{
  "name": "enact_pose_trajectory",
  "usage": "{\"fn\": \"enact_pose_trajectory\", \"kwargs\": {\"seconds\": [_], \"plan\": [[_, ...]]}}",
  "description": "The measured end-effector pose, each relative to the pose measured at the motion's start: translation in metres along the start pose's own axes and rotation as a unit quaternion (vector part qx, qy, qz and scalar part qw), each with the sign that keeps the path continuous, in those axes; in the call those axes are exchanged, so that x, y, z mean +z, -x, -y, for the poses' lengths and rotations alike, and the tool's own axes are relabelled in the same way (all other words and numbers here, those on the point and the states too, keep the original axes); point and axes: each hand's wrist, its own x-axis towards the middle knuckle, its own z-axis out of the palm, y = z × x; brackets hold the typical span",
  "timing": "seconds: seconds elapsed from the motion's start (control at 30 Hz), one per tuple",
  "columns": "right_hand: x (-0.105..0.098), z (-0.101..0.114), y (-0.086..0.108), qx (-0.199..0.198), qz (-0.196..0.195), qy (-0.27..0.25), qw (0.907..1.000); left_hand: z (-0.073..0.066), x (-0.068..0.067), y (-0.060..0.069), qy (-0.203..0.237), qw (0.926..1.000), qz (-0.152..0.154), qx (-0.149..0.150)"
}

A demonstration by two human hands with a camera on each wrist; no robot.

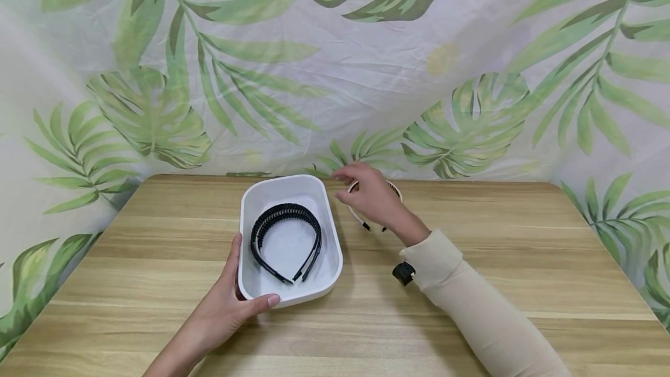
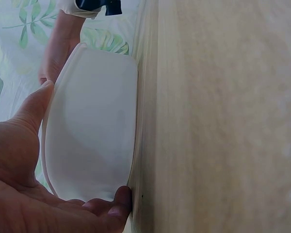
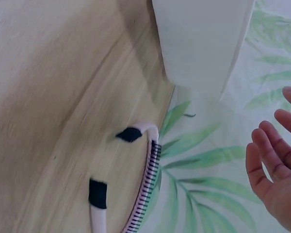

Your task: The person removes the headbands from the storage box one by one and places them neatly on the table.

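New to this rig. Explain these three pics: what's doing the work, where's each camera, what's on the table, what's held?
There's no robot here, just a person's two bare hands. The wide picture comes from a camera worn on the head, looking forward and down. The other two come from cameras on the wrists, each looking at its own hand's work, so the scene appears tilted.

On the wooden table stands a white bin with black headbands inside. Right of it lies a pale headband with dark tips. Behind is a leaf-print backdrop.

The left hand grips the bin at its near left corner. The right hand holds nothing; in the head view it partly covers the pale headband.
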Motion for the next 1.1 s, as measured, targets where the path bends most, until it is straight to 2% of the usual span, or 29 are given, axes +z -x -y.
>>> {"fn": "enact_pose_trajectory", "kwargs": {"seconds": [0.23, 0.7, 1.1], "plan": [[0.011, 0.008, -0.004, -0.036, 0.026, -0.006, 0.9990, -0.001, 0.000, 0.000, 0.004, 1.0000, -0.001, 0.006], [0.034, 0.011, -0.011, -0.054, 0.084, -0.026, 0.9947, -0.001, -0.001, -0.001, -0.007, 0.9999, -0.003, 0.010], [0.048, 0.013, -0.019, -0.068, 0.136, -0.006, 0.9884, 0.000, -0.001, 0.000, -0.008, 0.9999, 0.000, 0.011]]}}
